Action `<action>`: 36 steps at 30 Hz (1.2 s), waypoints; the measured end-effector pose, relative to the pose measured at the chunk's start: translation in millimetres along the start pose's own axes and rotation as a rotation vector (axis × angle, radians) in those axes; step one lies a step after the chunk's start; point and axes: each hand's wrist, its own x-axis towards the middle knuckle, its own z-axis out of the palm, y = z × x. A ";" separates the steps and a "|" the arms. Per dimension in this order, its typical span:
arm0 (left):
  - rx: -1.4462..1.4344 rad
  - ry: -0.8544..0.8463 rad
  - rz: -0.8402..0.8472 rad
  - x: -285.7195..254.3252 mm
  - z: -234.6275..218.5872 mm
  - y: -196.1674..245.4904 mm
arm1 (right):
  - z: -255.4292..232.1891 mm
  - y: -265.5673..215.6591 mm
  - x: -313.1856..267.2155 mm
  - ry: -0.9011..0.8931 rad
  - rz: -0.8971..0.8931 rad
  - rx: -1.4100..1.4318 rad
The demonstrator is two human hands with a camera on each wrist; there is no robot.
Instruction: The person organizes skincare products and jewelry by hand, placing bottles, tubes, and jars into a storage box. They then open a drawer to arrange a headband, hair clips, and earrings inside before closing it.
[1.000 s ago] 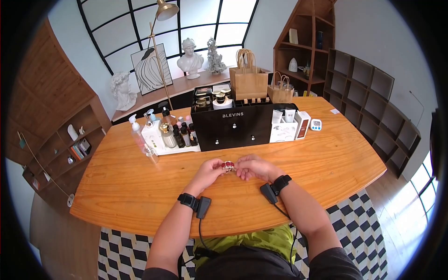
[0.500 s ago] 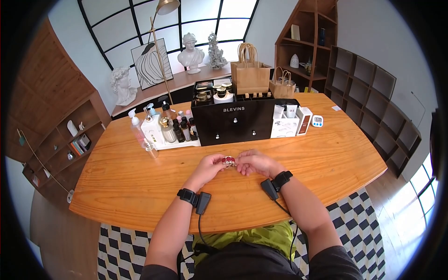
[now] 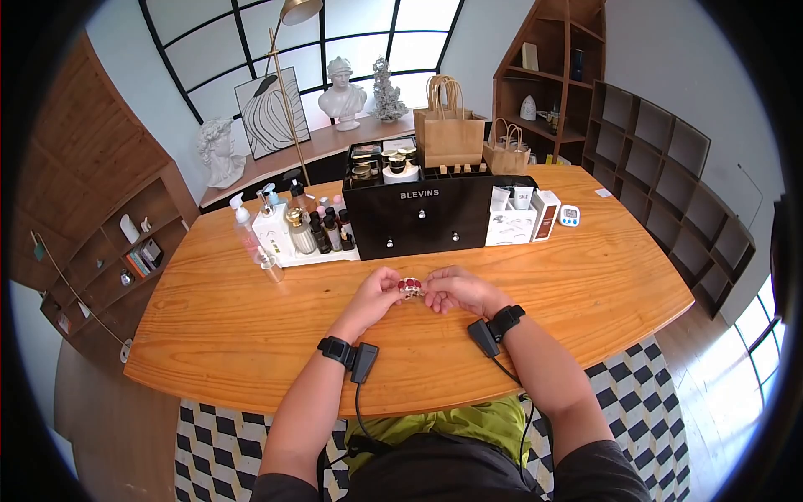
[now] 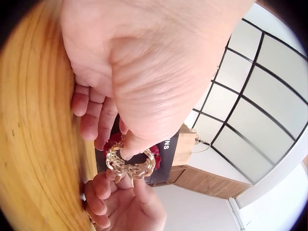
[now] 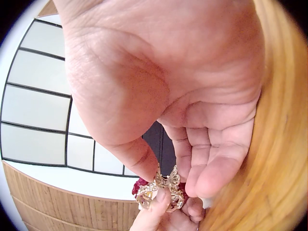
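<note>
Between both hands, over the middle of the table, is a small gold openwork hair claw clip with dark red decorations. My left hand pinches its left side. In the left wrist view, the left thumb lies against the inner curve of the clip, and red pieces show on both outer sides. From the other side, my right hand pinches the clip's end with thumb and forefinger. The right wrist view shows gold prongs of the clip at those fingertips; the other right fingers are loosely bent.
A black cosmetics organizer stands beyond the hands, with paper bags behind. To its left, a white tray carries bottles. A small capped bottle stands before the tray. White boxes and a timer are at right.
The head view has tipped slightly downward, so the table and its things sit a little higher in frame. Both hands keep hold of the clip in nearly the same place.
</note>
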 end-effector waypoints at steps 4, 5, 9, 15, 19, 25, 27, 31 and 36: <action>0.038 -0.026 -0.007 1.7 -0.8 -1.8 | 2.0 -3.1 -2.8 0.007 0.000 0.004; 0.038 -0.026 -0.007 1.8 -1.0 -2.1 | 2.3 -3.8 -3.2 0.007 0.000 0.003; 0.033 -0.029 -0.006 2.0 -1.0 -2.8 | 2.1 -3.7 -2.9 0.006 -0.003 0.000; 0.073 -0.019 -0.016 -0.2 2.6 2.1 | 1.5 -2.2 -2.6 0.004 -0.025 0.003; 0.095 0.019 -0.024 -1.9 0.9 7.5 | 1.2 2.1 0.4 0.025 -0.053 0.011; 0.062 0.054 -0.074 -5.5 0.9 15.5 | 4.1 -0.1 1.2 0.074 -0.042 0.032; 0.059 0.025 -0.067 -4.7 0.6 18.4 | 4.7 -0.8 1.6 0.128 -0.042 0.058; 0.108 -0.034 0.002 -8.9 7.6 20.5 | 2.8 -1.0 1.4 0.151 -0.033 0.103; 0.134 -0.080 0.034 -4.4 0.6 10.1 | 0.6 3.4 3.5 0.094 -0.057 0.079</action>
